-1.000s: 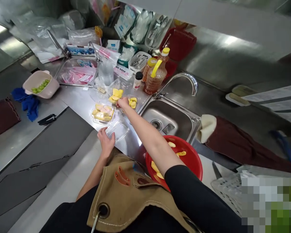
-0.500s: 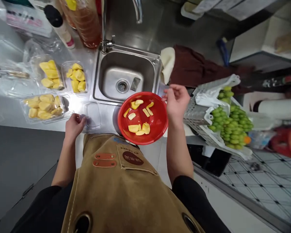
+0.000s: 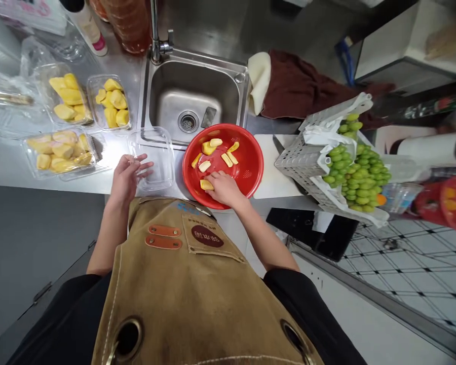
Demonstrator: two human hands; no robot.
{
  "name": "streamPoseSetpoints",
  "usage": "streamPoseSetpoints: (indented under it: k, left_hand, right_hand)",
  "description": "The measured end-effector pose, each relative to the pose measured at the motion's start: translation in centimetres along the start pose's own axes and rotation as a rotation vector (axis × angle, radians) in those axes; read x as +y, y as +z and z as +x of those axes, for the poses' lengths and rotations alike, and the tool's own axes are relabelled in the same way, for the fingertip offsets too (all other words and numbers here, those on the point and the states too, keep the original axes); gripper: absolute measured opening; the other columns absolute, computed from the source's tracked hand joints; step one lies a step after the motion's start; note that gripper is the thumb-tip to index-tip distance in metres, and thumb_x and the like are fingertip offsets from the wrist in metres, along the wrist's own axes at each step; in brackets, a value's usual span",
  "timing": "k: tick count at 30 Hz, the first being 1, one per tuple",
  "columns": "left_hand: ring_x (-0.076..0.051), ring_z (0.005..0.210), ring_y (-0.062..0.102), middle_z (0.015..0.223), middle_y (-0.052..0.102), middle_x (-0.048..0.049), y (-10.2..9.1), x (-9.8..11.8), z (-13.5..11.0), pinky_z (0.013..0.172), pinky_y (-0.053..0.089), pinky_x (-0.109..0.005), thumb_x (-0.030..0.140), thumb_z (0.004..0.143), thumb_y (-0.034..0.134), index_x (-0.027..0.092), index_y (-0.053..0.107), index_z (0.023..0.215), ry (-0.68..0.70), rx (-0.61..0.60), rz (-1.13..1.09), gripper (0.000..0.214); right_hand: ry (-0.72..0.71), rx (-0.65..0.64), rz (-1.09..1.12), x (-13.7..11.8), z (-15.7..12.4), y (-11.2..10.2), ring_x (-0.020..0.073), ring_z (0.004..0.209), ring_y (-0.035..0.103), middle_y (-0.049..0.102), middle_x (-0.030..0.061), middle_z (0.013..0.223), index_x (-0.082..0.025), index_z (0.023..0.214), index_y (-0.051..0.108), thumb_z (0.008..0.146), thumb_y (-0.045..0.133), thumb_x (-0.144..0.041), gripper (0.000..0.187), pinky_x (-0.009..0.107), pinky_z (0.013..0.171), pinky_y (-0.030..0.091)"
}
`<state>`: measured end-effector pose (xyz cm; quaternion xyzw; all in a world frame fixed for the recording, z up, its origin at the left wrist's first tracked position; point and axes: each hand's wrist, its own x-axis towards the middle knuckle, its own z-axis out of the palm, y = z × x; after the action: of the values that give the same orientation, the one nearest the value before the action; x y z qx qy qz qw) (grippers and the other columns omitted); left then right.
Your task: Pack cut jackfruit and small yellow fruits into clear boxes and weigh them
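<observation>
My right hand (image 3: 223, 188) reaches into a red colander bowl (image 3: 251, 162) at the counter's front edge, fingers closed over yellow fruit pieces (image 3: 206, 184) at its near side. More yellow pieces (image 3: 216, 152) lie further in. My left hand (image 3: 127, 175) rests with fingers spread on the near corner of an empty clear plastic box (image 3: 154, 157) just left of the bowl. Three clear boxes filled with yellow fruit (image 3: 61, 154) (image 3: 112, 101) (image 3: 65, 96) stand further left.
A steel sink (image 3: 192, 101) with tap lies behind the bowl. A white basket lined with a bag of green grapes (image 3: 351, 170) sits to the right, on a white cutting board (image 3: 273, 172). A brown cloth (image 3: 300, 94) drapes behind it. Bottles (image 3: 85, 23) stand at the back left.
My right hand came down from above the bowl's right rim into the bowl onto the fruit. The empty clear box has shifted nearer the bowl under my left hand. The view tilted downward.
</observation>
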<state>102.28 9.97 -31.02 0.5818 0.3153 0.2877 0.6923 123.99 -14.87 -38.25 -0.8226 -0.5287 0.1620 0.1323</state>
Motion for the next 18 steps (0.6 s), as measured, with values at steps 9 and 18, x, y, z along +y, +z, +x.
streamPoseSetpoints:
  k: [9, 18]
  left_hand:
    - [-0.022, 0.099, 0.073, 0.116, 0.061, -0.005, 6.4, -3.2, 0.0, 0.091, 0.067, -0.047, 0.047, 0.086, 0.086, 0.029, 0.047, 0.125, 0.094, 0.016, -0.205, 0.058]
    - [-0.016, 0.091, 0.062, 0.099, 0.055, -0.001, 9.1, -3.0, -1.3, 0.087, 0.059, -0.031, 0.092, 0.089, 0.067, 0.028, 0.061, 0.128, 0.323, 0.058, -0.181, 0.075]
  right_hand:
    - [0.12, 0.629, 0.519, -4.1, -5.0, -5.3, 0.0293, 0.109, 0.075, 0.079, 0.0107, 0.127, -0.025, 0.128, 0.073, 0.096, 0.077, -0.047, 0.039, 0.047, 0.093, 0.063]
    - [0.007, 0.588, 0.141, -15.2, -0.5, -4.4, 0.0358, 0.118, 0.069, 0.073, 0.0152, 0.122, -0.025, 0.13, 0.07, 0.111, 0.06, -0.038, 0.025, 0.056, 0.106, 0.06]
